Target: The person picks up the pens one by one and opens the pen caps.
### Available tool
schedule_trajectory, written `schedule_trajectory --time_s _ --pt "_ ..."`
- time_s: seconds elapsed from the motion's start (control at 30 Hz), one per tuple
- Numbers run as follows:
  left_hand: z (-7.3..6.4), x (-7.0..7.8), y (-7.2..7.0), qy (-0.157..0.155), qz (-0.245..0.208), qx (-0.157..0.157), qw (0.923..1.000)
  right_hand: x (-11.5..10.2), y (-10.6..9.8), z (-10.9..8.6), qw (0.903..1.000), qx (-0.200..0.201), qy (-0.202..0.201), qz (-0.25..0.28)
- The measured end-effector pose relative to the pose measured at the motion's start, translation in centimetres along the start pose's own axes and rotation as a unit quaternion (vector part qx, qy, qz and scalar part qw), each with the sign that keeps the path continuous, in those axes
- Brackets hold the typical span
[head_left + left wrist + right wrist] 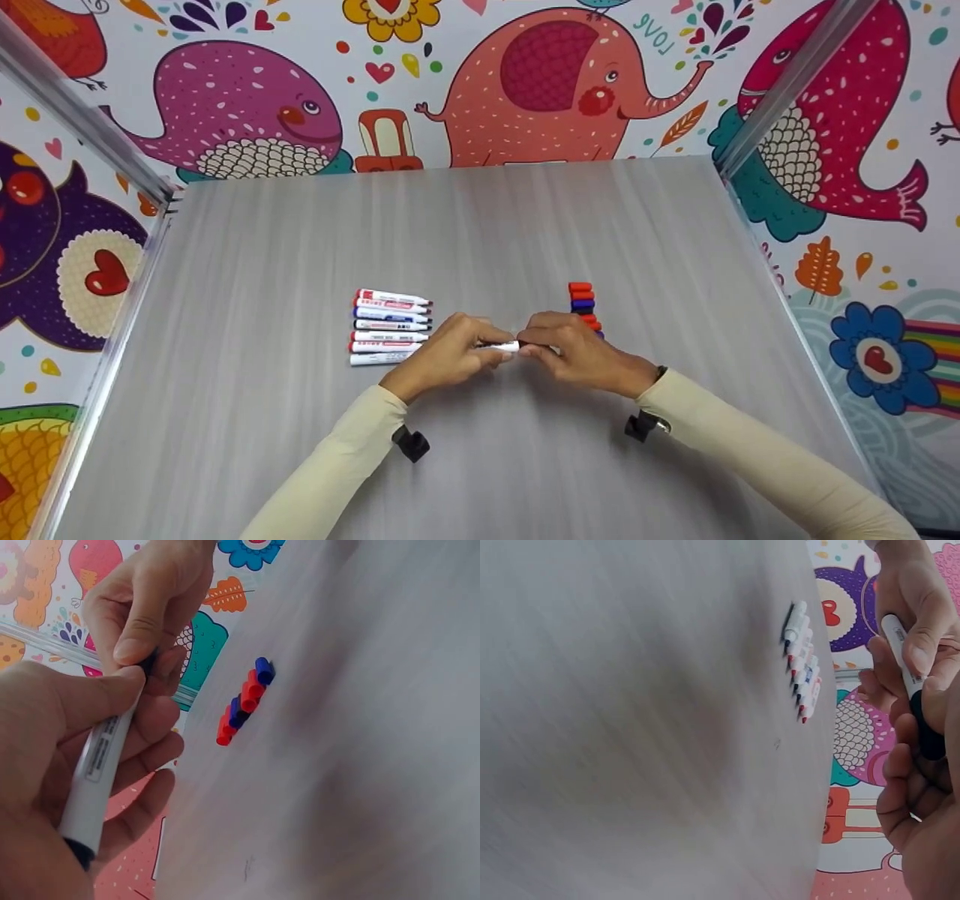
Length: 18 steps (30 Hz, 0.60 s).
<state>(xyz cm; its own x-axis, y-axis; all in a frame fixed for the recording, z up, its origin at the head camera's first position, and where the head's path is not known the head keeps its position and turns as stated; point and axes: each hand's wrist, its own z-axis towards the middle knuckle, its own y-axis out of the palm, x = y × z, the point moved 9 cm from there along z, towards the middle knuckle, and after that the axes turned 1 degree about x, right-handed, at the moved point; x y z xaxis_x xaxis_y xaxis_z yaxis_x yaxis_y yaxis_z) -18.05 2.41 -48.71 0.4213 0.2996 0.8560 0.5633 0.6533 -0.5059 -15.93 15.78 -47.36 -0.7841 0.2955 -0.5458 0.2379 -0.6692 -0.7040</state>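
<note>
My left hand (450,351) grips a white marker (101,772) along its barrel, which has a dark end plug. From the other side, my right hand (576,351) pinches the marker's dark cap (928,727) between thumb and fingers. Cap and barrel meet between the two hands; how firmly they are joined cannot be seen. Left of the left hand lies a row of several white uncapped markers (392,306), tips pointing right. Just beyond the right hand is a short column of red, blue and dark loose caps (581,295), partly covered by that hand in the head view.
A grey wood-grain tabletop (480,232) lies under everything. Patterned panels with cartoon animals (247,105) stand along its back and sides, with metal corner posts (795,82). Each wrist carries a small black camera mount (411,444).
</note>
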Motion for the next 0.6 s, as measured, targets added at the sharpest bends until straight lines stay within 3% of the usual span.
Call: schedule_trajectory --time_s 0.37,0.6 --pt "-1.0 -1.4 0.1 -0.031 -0.021 0.001 0.9993 -1.1 1.1 -0.2 0.9957 0.002 -0.066 -0.065" --pt "-2.0 -2.2 -0.6 -0.048 -0.072 -0.01 0.9962 -1.2 0.0 -0.7 0.9927 0.021 -0.104 -0.058"
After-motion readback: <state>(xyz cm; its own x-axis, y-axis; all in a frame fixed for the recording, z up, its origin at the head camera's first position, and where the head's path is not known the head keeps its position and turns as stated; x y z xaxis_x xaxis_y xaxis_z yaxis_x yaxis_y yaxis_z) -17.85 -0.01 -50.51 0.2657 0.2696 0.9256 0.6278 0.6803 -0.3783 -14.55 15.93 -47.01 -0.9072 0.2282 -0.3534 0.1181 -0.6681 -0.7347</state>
